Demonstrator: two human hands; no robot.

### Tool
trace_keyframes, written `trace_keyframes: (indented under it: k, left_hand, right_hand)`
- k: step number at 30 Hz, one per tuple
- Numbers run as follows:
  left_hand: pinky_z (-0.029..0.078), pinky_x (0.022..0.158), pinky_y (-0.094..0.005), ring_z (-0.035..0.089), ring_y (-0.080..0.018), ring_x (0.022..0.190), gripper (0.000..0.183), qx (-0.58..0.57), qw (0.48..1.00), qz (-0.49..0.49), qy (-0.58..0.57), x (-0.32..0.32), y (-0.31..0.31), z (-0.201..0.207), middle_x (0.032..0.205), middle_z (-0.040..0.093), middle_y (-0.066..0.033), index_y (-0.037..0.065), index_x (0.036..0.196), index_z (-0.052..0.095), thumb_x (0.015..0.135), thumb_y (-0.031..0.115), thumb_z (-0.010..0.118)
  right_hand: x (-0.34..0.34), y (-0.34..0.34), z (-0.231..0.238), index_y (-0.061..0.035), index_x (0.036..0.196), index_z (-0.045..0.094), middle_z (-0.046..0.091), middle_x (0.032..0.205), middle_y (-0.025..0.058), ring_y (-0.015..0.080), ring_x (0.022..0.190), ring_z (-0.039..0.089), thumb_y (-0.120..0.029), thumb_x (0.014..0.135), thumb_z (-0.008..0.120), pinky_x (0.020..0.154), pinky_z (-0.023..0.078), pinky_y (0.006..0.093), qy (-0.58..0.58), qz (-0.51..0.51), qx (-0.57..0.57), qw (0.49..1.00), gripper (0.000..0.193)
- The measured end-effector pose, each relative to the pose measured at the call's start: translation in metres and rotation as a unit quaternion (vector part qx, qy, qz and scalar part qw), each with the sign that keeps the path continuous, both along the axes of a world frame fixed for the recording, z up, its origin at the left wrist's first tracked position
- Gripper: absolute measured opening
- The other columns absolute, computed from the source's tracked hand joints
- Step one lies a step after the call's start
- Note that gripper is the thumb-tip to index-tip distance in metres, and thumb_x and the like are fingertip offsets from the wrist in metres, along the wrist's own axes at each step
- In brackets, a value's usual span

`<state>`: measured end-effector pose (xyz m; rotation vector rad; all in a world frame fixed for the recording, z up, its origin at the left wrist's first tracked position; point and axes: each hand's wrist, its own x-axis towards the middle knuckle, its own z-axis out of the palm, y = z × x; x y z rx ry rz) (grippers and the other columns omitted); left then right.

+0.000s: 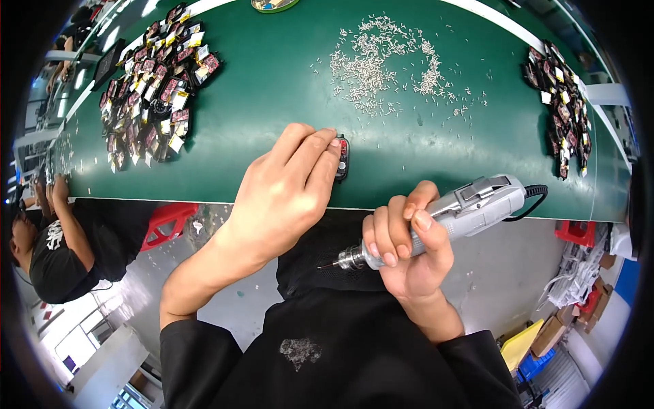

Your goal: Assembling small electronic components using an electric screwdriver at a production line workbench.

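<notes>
My left hand (293, 174) is closed over a small black housing with a red circuit board (342, 155) on the green table, near its front edge. The fingers cover the left part of that unit. In front of the table edge, my right hand (409, 238) is wrapped around a grey electric screwdriver (477, 208). Its thin bit (328, 264) points to the left, away from the unit, and a black cord (535, 201) leaves its rear end.
Loose small screws (371, 68) lie scattered at the back middle of the green table (266, 82). A pile of similar units (153, 95) is at the left, another pile (562, 109) at the right. Another person (75, 238) sits at the left near a red stool (167, 221).
</notes>
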<state>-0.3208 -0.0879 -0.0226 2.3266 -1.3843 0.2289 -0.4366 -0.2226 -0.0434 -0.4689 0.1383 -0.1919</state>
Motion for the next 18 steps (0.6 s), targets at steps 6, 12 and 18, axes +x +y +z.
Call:
trace_keyframes:
  k: [6,12,18]
  left_hand:
    - [0.053,0.06,-0.0326,0.06,-0.0279,0.084,0.033,0.0,0.996,-0.06,-0.067,-0.003,-0.004,-0.003,0.1,0.061,-0.0164,-0.009,0.095,0.059,0.063,-0.003,0.065]
    - [0.053,0.06,-0.0335,0.061,-0.0313,0.081,0.033,-0.027,0.993,-0.09,-0.076,-0.014,-0.007,-0.007,0.096,0.061,-0.0208,-0.013,0.093,0.059,0.062,0.001,0.063]
    - [0.053,0.06,-0.0343,0.061,-0.0324,0.079,0.035,-0.038,0.993,-0.078,-0.082,-0.019,-0.008,-0.01,0.095,0.061,-0.022,-0.014,0.091,0.059,0.06,0.002,0.062]
  right_hand:
    - [0.002,0.024,-0.004,-0.006,0.091,0.043,0.04,0.056,0.0033,0.0135,0.049,0.042,-0.006,0.089,0.046,0.051,0.038,0.0293,0.05,-0.019,-0.012,0.999,0.004]
    - [0.002,0.024,-0.004,-0.0047,0.093,0.042,0.041,0.059,0.0038,0.0138,0.05,0.042,-0.007,0.089,0.047,0.051,0.039,0.0292,0.084,-0.028,-0.035,0.995,0.007]
    - [0.0,0.023,-0.007,-0.0039,0.094,0.042,0.041,0.059,0.004,0.0129,0.049,0.041,-0.007,0.089,0.047,0.048,0.039,0.0275,0.078,-0.029,-0.035,0.996,0.007]
